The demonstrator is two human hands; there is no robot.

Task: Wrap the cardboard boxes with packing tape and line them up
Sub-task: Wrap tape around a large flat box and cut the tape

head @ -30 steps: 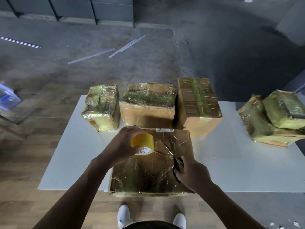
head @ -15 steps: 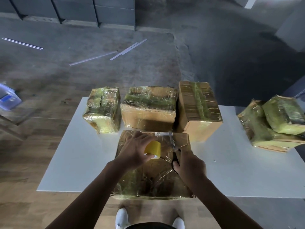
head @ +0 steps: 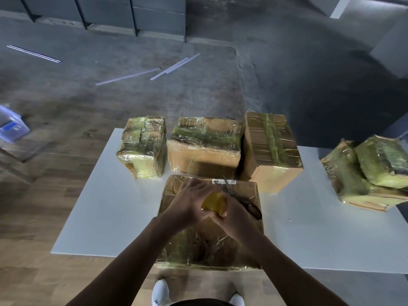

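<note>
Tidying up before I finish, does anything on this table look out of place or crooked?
Yes. Two wrapped boxes at the table's right edge lie piled and tilted, apart from the back row of three. Scissors lie loose atop the near box.

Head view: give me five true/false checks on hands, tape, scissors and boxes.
1. Both hands, left hand and right hand, are on the yellow tape roll. True.
2. The scissors are in the right hand. False: they lie on the near box.
3. Three wrapped boxes stand in a row behind the near box. True.
4. The near box is bare cardboard. False: glossy tape covers it.
5. The white table holds nothing at its right end. False: wrapped stacked boxes sit there.
</note>
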